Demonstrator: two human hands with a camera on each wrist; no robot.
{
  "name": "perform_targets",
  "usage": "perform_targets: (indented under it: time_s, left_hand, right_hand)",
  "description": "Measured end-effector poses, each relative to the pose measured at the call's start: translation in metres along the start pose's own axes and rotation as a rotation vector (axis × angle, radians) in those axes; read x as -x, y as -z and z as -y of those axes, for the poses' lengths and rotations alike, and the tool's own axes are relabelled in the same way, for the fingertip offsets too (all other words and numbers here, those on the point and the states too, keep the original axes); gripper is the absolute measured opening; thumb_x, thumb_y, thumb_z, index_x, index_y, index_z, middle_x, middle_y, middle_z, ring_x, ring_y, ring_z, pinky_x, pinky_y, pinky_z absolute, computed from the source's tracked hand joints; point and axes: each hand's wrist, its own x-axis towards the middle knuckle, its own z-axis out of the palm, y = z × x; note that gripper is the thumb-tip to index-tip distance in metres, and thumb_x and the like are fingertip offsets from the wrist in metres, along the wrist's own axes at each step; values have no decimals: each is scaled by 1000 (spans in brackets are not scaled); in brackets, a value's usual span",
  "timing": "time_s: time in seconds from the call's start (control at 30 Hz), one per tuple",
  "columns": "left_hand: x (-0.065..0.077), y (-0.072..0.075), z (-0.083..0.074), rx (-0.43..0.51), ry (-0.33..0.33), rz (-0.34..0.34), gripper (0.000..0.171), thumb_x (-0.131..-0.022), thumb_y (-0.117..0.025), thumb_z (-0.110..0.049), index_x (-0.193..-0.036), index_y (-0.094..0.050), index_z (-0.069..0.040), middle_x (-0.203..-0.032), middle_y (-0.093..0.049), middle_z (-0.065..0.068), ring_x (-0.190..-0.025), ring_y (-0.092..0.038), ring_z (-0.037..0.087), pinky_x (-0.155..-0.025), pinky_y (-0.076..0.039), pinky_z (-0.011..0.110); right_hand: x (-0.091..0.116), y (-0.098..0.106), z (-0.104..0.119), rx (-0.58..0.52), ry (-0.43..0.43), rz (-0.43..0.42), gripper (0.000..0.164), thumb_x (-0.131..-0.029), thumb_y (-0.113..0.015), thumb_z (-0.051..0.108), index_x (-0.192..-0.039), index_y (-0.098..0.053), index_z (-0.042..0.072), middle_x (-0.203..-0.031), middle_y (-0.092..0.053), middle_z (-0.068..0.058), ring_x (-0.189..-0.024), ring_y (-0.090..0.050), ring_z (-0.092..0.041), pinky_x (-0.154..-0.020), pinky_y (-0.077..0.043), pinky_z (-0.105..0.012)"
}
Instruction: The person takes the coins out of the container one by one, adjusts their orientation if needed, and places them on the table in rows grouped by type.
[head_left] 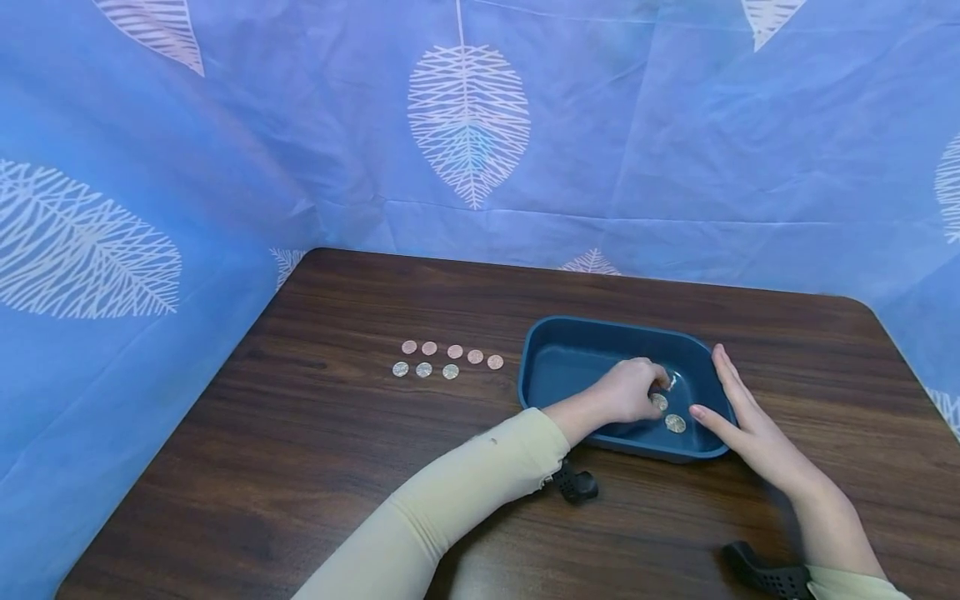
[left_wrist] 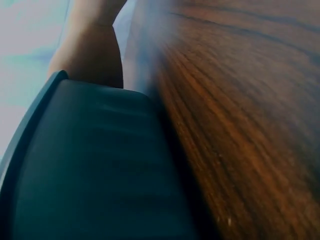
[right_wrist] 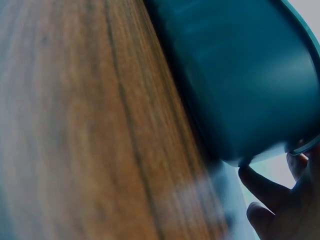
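Note:
A blue rectangular tray [head_left: 555,333] stands on the table. My left hand [head_left: 626,390] reaches down into it, with thumb and fingers curled around a silvery coin [head_left: 659,402]. Close by, another silvery coin [head_left: 675,423] lies on the tray floor. At the tray's right end, my right hand [head_left: 757,433] holds the wall, thumb over the rim and fingers along the outside. The right wrist view shows fingers [right_wrist: 265,190] against the outer wall. In the left wrist view the tray's side [left_wrist: 100,160] hides the left fingers.
Left of the tray lie a row of several copper-coloured coins [head_left: 455,352] and, nearer me, a row of three silvery coins [head_left: 423,370]. The dark wooden table [head_left: 300,467] ends at a blue leaf-patterned cloth [head_left: 600,150] behind and to the left.

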Motion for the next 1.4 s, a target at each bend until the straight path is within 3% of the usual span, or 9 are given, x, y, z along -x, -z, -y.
perform_targets:
  time_s: [0.17,0.4,0.67,0.8,1.03,1.23,1.4]
  left_hand:
    - [-2,-3,-1,-111,-16,47,39,-89,-70,-21,-126,-62,-17,-115,-61,-9,-101,-53,0,-81,-40,10]
    - [-2,-8,-1,-260,-30,32,25,-89,-69,-23,-114,-68,-20,-103,-58,-11,-91,-50,-1,-77,-41,10]
    - [-3,-11,-1,-311,2,13,11,-89,-69,-30,-96,-66,-22,-89,-53,-11,-78,-47,0,-67,-41,12]
    - [-4,-11,-1,-292,33,24,10,-89,-69,-30,-91,-65,-22,-86,-54,-12,-78,-46,0,-67,-40,13]
    - [-5,-11,0,-207,30,44,19,-89,-69,-29,-106,-66,-22,-96,-57,-12,-84,-47,0,-70,-40,13]
    - [-5,-11,0,-180,46,65,10,-88,-71,-29,-88,-68,-19,-84,-55,-11,-73,-44,2,-62,-38,15]
    - [-5,-9,-2,-173,78,90,11,-86,-73,-28,-82,-71,-18,-81,-59,-12,-70,-48,0,-63,-40,13]
  right_hand:
    - [1,0,0,7,0,-1,81,-100,-49,19,-148,14,38,-155,21,10,-140,21,-28,-93,5,-77]
    - [1,0,-1,12,12,-3,81,-100,-49,18,-149,13,37,-155,20,11,-141,21,-26,-94,4,-77]
    - [0,0,0,19,7,-6,81,-100,-49,18,-149,14,37,-155,21,10,-140,21,-28,-94,4,-77]
    - [0,0,-1,20,7,-4,82,-100,-49,18,-149,14,37,-155,21,10,-140,21,-29,-94,5,-77]
    - [0,1,-1,28,1,-9,82,-100,-49,19,-148,14,38,-155,21,10,-140,21,-32,-93,5,-77]
    - [0,1,0,28,-8,-6,82,-100,-49,20,-148,15,38,-155,22,9,-140,21,-32,-93,5,-77]
    - [0,0,0,24,0,-9,82,-100,-49,20,-148,14,38,-155,21,9,-140,21,-31,-94,6,-77]
